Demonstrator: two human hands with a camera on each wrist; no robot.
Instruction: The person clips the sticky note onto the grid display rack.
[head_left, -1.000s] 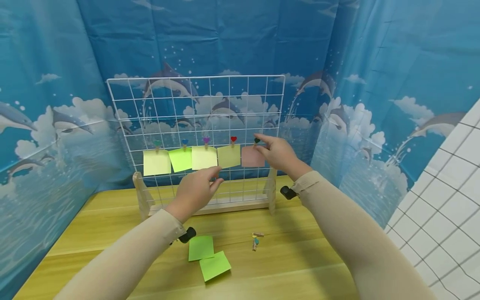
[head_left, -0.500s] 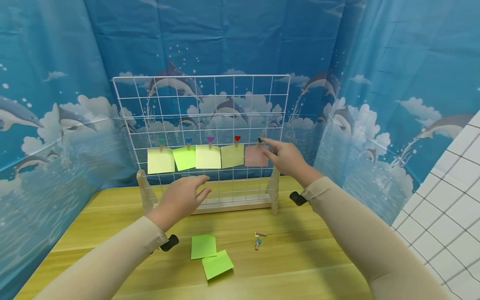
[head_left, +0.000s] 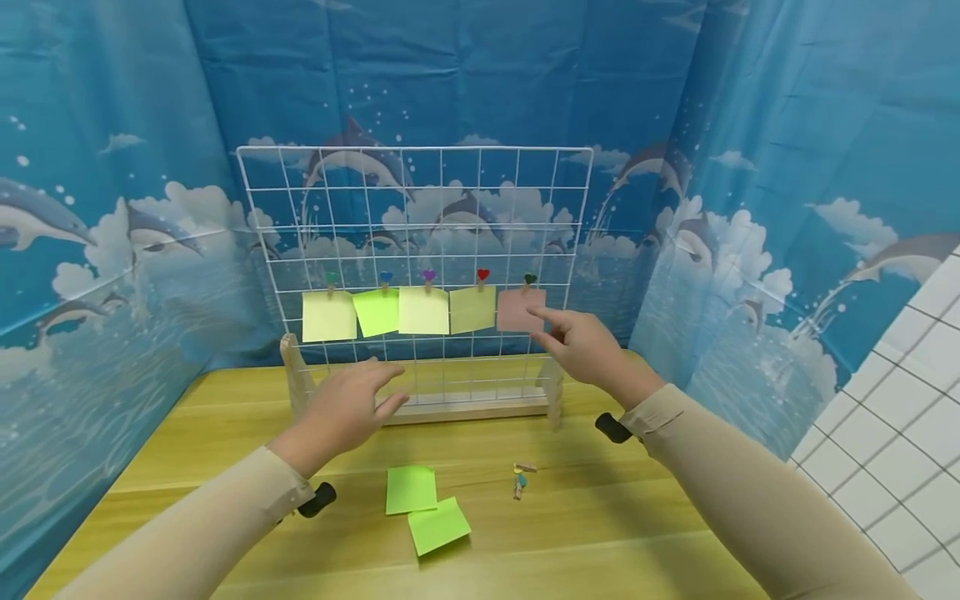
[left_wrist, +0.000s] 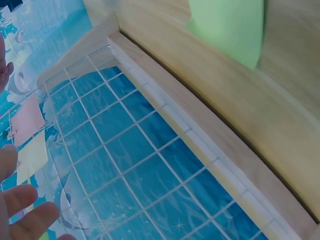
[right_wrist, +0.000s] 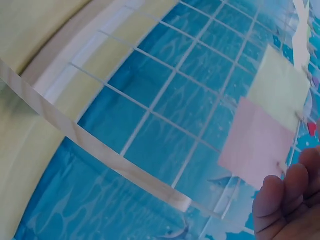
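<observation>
A white wire grid [head_left: 442, 187] stands upright in a wooden base, with a row of sticky notes clipped across it. At the row's right end hangs a pink sticky note [head_left: 516, 311] under a clothespin with a dark green heart [head_left: 530, 278]. My right hand [head_left: 588, 350] is just right of this note, holding nothing, its index fingertip overlapping the note's edge in the head view. Left of it, a dull yellow note [head_left: 472, 309] hangs from a clothespin with a red heart [head_left: 483, 274]. My left hand [head_left: 345, 408], fingers relaxed and holding nothing, hovers before the grid's lower left.
Two green sticky notes [head_left: 411, 489] lie overlapping on the wooden table [head_left: 600, 508]. Right of them are a few small clothespins [head_left: 519, 482]. A dolphin-print curtain [head_left: 510, 75] hangs behind, and another grid panel [head_left: 892, 433] leans at the right.
My right hand has let go of the green-heart clothespin and drawn down and to the right. My left hand has moved down and left, away from the notes. The head view has shifted slightly.
</observation>
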